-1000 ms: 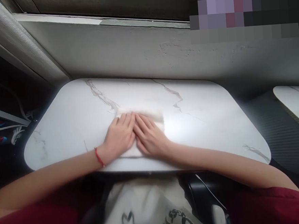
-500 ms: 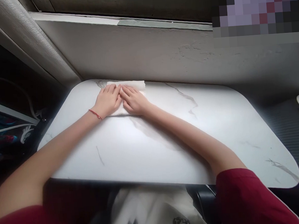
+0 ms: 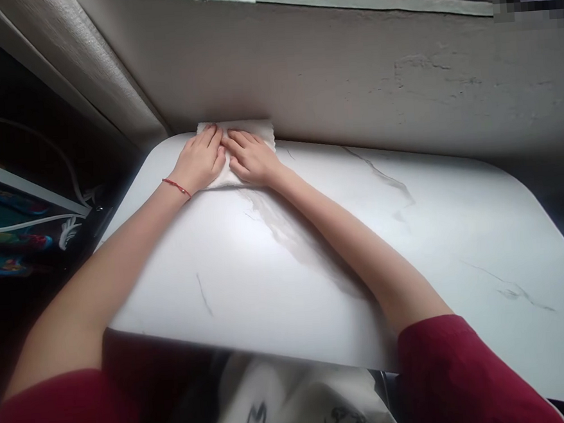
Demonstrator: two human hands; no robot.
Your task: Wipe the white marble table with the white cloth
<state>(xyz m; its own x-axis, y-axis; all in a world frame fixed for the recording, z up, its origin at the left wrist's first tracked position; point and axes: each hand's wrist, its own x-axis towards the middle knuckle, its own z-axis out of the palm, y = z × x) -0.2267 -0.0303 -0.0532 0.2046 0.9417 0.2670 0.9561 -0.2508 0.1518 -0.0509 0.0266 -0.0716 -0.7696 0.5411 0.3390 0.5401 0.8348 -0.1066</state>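
Observation:
A white cloth [image 3: 249, 125] with a wavy right edge is at the far left of the white marbled table [image 3: 207, 249]. Its far side reaches past the table's back edge and meets the wall. My left hand [image 3: 202, 158] rests flat on the left part of the cloth, fingers extended forward. Beside it, my right hand [image 3: 252, 155] presses flat on the right part, its fingers slightly spread. The fingertips of the two hands come close together at the middle. Much of the cloth is hidden under both hands.
Behind the table stands a grey wall [image 3: 331, 85] with cracked paint, below a ledge. A thick pale pipe or post [image 3: 107, 62] rises at the back left corner. White cables [image 3: 68, 233] hang at the left. Pale printed fabric [image 3: 295, 397] shows below the front edge.
Both hands have slid the cloth further back, so its far side now passes the table's back edge against the wall. The camera view has also shifted.

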